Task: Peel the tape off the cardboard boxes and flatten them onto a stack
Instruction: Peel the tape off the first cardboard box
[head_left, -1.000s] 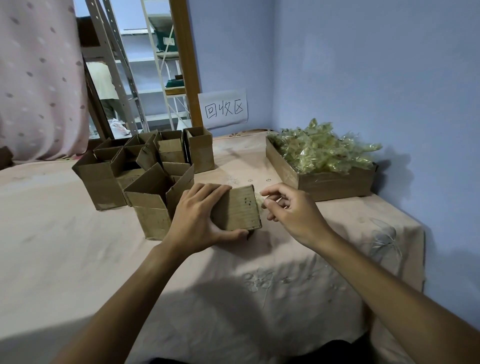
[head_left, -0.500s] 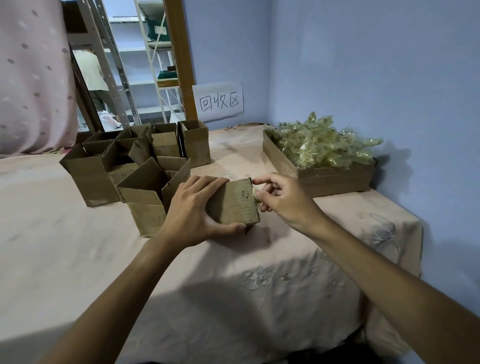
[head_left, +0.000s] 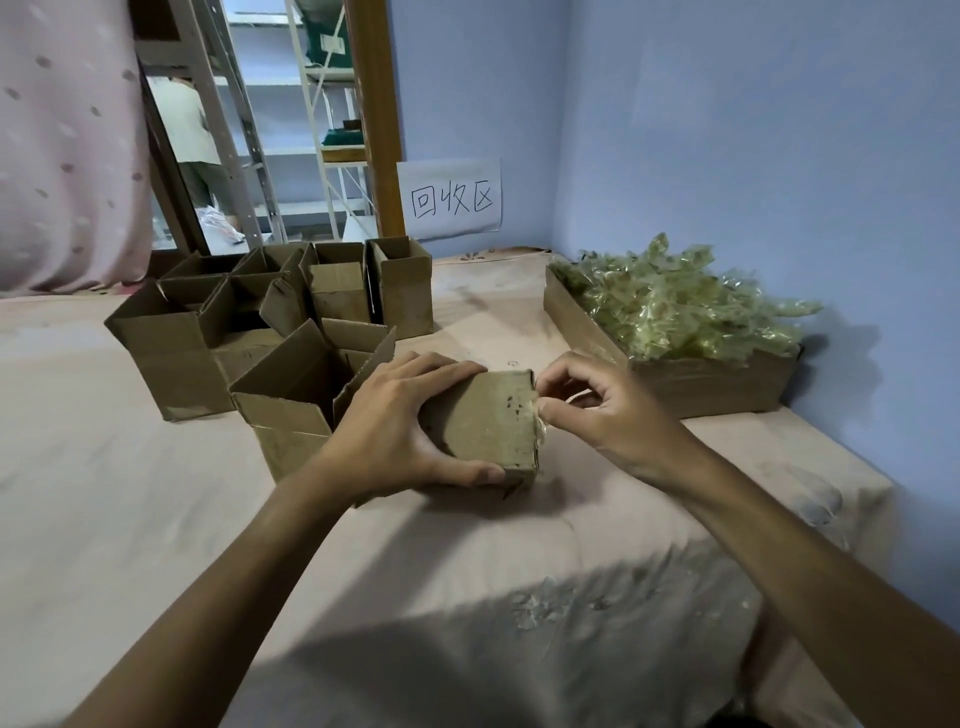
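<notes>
Near the middle of the cloth-covered bench (head_left: 156, 519), the left hand (head_left: 395, 431) grips a closed cardboard box (head_left: 483, 421), with fingers over its top and the thumb along the near edge. The right hand (head_left: 608, 415) pinches the tape (head_left: 540, 415) at the box's right edge. Opened boxes (head_left: 291, 384) stand just left. A cardboard tray (head_left: 701, 384) to the right is heaped with crumpled strips (head_left: 675, 306).

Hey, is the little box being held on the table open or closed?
Closed. The small box shows a flat, sealed face, unlike the open boxes behind; the right hand pinches tape at its edge.
</notes>
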